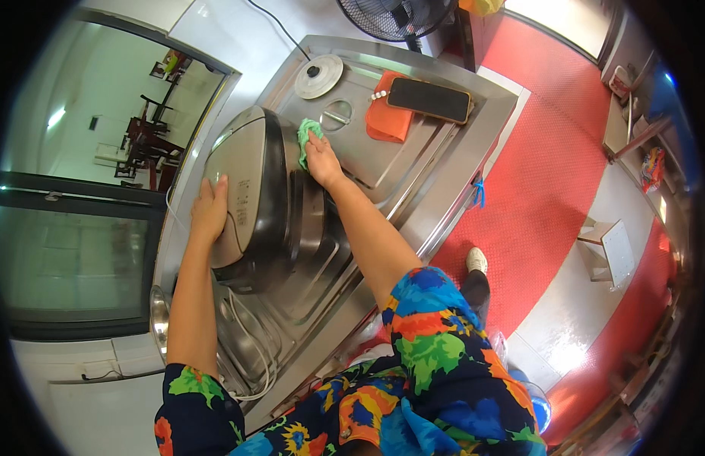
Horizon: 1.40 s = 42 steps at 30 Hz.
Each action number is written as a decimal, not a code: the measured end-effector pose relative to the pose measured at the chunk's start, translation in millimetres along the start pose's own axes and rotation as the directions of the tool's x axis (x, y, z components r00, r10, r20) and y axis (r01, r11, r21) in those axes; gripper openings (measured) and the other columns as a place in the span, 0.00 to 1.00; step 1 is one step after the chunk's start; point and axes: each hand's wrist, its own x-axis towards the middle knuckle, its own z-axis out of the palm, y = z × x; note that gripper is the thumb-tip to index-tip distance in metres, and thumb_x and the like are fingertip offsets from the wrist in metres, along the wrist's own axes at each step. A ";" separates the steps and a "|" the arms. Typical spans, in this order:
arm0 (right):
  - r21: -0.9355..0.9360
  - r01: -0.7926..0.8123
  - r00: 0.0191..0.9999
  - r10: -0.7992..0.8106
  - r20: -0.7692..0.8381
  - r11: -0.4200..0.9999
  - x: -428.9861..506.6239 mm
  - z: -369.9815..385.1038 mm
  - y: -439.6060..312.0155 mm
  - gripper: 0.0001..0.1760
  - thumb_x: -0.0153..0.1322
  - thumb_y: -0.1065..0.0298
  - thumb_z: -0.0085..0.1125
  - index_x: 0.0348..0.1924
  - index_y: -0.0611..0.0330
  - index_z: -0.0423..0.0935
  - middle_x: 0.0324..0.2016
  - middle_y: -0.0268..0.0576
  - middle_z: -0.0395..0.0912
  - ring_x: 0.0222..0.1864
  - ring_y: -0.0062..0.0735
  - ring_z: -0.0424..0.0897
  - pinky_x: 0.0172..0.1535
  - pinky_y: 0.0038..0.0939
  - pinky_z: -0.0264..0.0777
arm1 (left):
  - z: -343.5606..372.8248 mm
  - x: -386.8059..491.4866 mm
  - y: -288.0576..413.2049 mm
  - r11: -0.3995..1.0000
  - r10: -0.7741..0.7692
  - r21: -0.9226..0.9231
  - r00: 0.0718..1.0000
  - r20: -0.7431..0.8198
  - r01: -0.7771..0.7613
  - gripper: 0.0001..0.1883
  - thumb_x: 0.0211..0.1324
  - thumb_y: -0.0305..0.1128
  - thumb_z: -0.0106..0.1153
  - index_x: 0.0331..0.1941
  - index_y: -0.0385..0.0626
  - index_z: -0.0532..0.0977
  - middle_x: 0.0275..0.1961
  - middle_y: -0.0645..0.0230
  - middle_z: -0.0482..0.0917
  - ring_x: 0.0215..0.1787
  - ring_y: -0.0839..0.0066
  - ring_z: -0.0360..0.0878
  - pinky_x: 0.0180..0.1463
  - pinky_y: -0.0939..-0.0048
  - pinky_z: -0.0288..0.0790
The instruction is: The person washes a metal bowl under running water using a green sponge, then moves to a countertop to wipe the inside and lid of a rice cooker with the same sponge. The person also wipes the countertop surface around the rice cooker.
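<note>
A rice cooker [255, 205] with a beige lid and dark body sits tilted in my view on a stainless steel counter [352, 159]. My left hand [211, 208] rests on the near left part of its lid, fingers spread. In my right hand [321, 159] is a crumpled green cloth [308, 137], pressed against the cooker's side. The cloth partly hides my fingertips and the cooker's wall behind it. White cables [267, 365] lie looped on the counter near the cooker's base.
On the counter lie a round metal lid [318, 77] with a black knob, an orange folded cloth [387, 122] and a smartphone [429, 100]. A fan [398, 17] stands beyond. A sliding window [84, 262] is at left. A small white stool [612, 251] stands on the floor.
</note>
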 end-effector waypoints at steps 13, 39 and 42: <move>0.046 0.259 0.883 -0.217 -0.416 0.965 -88.3 63.3 6.6 0.21 0.71 0.71 0.45 0.56 0.67 0.68 0.58 0.65 0.63 0.61 0.61 0.62 0.63 0.43 0.57 | 8.8 13.1 -14.3 0.985 -0.168 0.036 0.985 -0.045 0.170 0.45 0.53 0.75 0.32 0.70 0.62 0.51 0.68 0.40 0.53 0.70 0.43 0.50 0.65 0.36 0.46; 0.288 0.134 0.978 -0.080 -0.192 0.948 -22.8 61.4 40.0 0.20 0.69 0.66 0.46 0.51 0.63 0.73 0.46 0.63 0.73 0.48 0.58 0.73 0.53 0.39 0.65 | 15.6 -4.4 -35.5 0.997 0.026 -0.070 0.977 -0.210 -0.042 0.35 0.57 0.65 0.45 0.68 0.71 0.56 0.70 0.44 0.50 0.73 0.46 0.43 0.69 0.39 0.38; 0.292 0.048 0.998 -0.037 -0.043 0.955 -111.7 29.3 50.0 0.18 0.68 0.72 0.49 0.51 0.64 0.74 0.35 0.42 0.76 0.39 0.29 0.75 0.43 0.26 0.67 | 12.7 -15.1 -32.8 0.997 -0.061 -0.048 0.982 -0.177 0.053 0.35 0.57 0.64 0.46 0.68 0.71 0.55 0.71 0.45 0.49 0.74 0.47 0.42 0.69 0.39 0.36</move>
